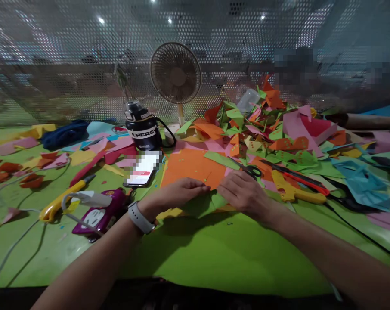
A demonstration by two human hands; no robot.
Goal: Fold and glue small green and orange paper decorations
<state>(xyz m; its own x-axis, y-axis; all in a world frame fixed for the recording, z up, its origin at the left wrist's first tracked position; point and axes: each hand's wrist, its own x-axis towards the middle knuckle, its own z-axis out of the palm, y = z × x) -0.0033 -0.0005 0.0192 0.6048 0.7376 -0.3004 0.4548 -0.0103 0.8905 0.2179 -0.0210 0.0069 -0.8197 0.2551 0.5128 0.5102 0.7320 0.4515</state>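
A sheet of orange paper [188, 165] lies before me on yellow paper, with small green dots on it. My left hand [190, 189], its wrist in a pale watch band, is closed with fingertips pinched at the sheet's near part. Opposite it, a little apart, my right hand [242, 191] has curled fingers. Between and below the fingertips is a piece of green paper [203, 206], which both hands seem to grip; its fold or edge is partly hidden. Black-handled scissors [255, 172] lie just beyond my right hand, beside a green strip [224, 159].
A heap of cut paper scraps [240, 125] fills the back right. A yellow glue gun [295, 189] lies at right, with a cord. Left are a phone [143, 170], a purple power strip [101, 215] and a yellow-handled tool [64, 200]. Behind stand a dark bottle [143, 129] and fan [176, 73].
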